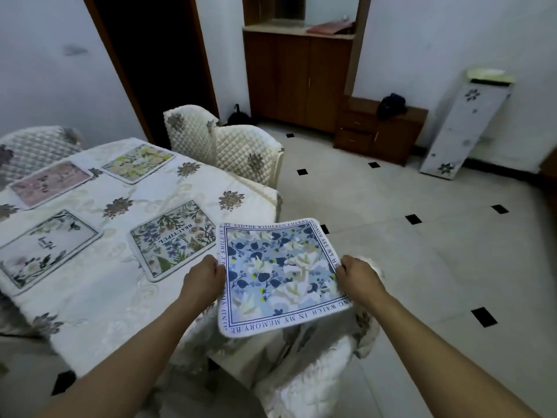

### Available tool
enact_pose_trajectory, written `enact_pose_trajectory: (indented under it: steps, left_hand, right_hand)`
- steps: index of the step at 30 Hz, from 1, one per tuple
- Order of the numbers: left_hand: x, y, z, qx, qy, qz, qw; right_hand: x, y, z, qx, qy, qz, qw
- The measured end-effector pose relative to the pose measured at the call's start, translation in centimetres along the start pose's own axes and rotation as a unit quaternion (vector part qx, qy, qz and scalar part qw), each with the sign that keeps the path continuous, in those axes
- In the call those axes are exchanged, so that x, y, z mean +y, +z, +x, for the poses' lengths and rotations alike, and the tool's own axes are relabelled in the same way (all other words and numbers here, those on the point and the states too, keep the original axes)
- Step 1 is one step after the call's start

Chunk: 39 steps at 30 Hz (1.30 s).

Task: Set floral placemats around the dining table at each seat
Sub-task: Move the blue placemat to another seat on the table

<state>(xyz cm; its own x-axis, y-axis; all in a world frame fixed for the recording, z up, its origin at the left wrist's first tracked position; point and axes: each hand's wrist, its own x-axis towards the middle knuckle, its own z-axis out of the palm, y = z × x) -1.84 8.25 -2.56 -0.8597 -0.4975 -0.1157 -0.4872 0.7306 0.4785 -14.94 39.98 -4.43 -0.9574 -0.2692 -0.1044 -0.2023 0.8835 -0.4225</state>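
I hold a blue floral placemat [278,274] with a lettered border flat in the air, off the table's right corner and above a chair. My left hand [204,280] grips its left edge and my right hand [358,277] grips its right edge. Several placemats lie on the dining table [99,312]: a "Beautiful" blue-green one [173,238] nearest my left hand, a white one [45,251] to its left, a pink one [49,183] and a yellow-green one [138,162] at the far side.
Quilted cream chairs stand at the far right [241,152], far left [36,146] and below my hands [304,384]. A wooden cabinet [298,76] lines the back wall. A white floral panel [461,128] leans at right. Tiled floor [437,236] stretches to the right.
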Motion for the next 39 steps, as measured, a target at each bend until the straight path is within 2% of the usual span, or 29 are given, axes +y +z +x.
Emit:
enact_pose_trajectory:
  steps: [6, 15, 25, 32, 39]
  left_hand:
    - [5.3, 1.9, 1.4, -0.003, 0.056, 0.017, 0.998]
    - [18.7, 9.5, 2.3, -0.003, 0.138, 0.060, 0.989]
    - [36.0, 19.3, 5.1, 0.007, 0.094, 0.038, 0.995]
    - [40.8, 20.4, 9.9, 0.031, 0.074, 0.022, 0.997]
    - [43.2, 22.3, 21.1, 0.045, 0.068, -0.004, 0.997]
  right_hand:
    - [4.6, -2.3, -1.3, 0.020, 0.025, -0.020, 0.999]
    - [18.1, -7.5, 1.2, 0.040, 0.081, -0.024, 0.996]
    - [34.3, -17.1, 9.7, 0.043, 0.047, -0.030, 0.998]
    - [37.5, -19.7, 17.9, 0.030, 0.025, -0.022, 0.999]
    - [37.3, -21.5, 29.3, 0.036, -0.006, -0.045, 0.998]
